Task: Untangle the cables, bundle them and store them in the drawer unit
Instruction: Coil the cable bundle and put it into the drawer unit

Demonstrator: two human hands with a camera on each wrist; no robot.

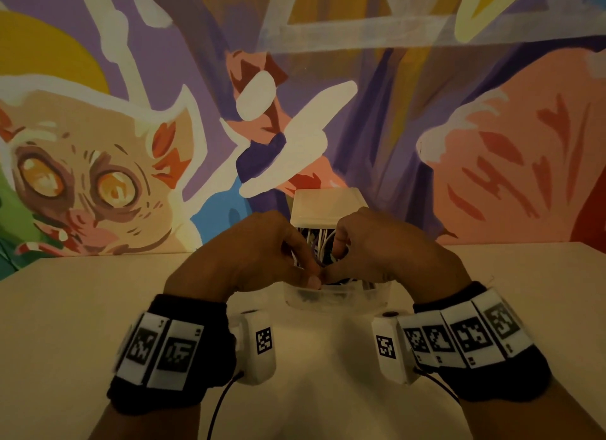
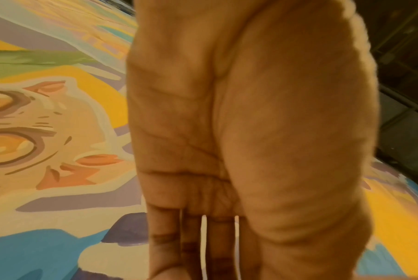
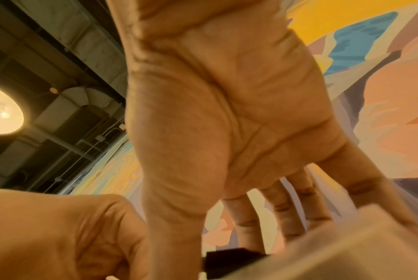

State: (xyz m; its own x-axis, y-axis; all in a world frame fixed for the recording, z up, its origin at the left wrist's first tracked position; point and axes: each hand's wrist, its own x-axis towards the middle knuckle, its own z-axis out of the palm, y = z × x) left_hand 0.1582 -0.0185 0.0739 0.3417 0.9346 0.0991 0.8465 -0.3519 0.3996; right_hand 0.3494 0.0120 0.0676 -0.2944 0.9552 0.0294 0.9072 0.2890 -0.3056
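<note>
A small translucent drawer unit (image 1: pixel 328 206) stands at the wall, with its top drawer (image 1: pixel 337 300) pulled out toward me. White and dark cables (image 1: pixel 323 242) lie inside it. Both hands reach down into the drawer from above, thumbs touching. My left hand (image 1: pixel 305 269) has straight fingers (image 2: pixel 217 246) laid against white cable strands (image 2: pixel 204 236). My right hand (image 1: pixel 344 262) also points its fingers (image 3: pixel 292 214) down into the drawer; their tips are hidden behind the pale drawer wall (image 3: pixel 335 246). A black piece (image 3: pixel 229 259) sits below the right palm.
The unit stands on a pale table (image 1: pixel 98 308) against a painted mural wall (image 1: pixel 131 144). Thin black leads run from both wrist cameras toward me. My left hand (image 3: pixel 59 236) shows at the lower left of the right wrist view.
</note>
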